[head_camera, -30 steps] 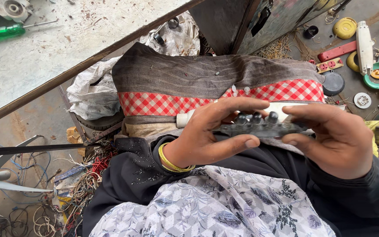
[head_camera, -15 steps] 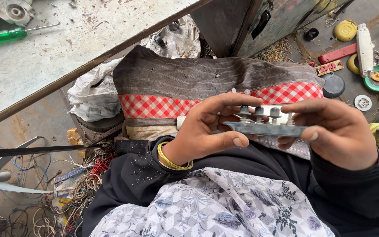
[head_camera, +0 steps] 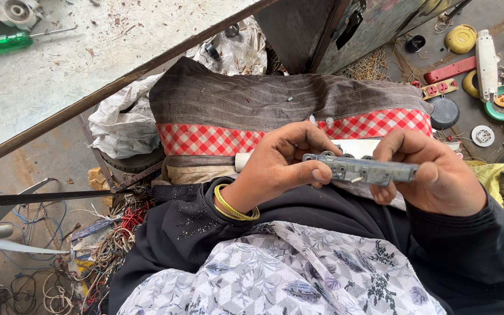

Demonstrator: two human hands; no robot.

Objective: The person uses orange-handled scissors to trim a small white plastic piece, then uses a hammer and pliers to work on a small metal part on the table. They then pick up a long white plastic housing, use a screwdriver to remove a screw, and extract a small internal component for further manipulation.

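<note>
Between the two hands, above the lap, a long grey strip-shaped electrical part is pinched at both ends. The left hand has its thumb pressed against the near edge of the strip's left end and its fingers curled over the far side, clamped on it; the right hand wraps its fingers over the top of the right end, closed around it, with the thumb hidden underneath. The strip lies nearly level with its long axis running left to right across the view, its right end a touch lower than its left, and its broad face turned toward the camera. It looks like pale grey metal or plastic, dull and grimy, with small round fittings standing up along its far edge and a short pale stub sticking out from the near edge about midway. A yellow bangle circles the left wrist at the cuff of a black sleeve. Behind the hands lies a grey cloth with a red-and-white checked band, draped over the knees. Farther out, on the dusty floor, a green-handled screwdriver lies at upper left, tangled wires at lower left, and a yellow round lid at upper right.
</note>
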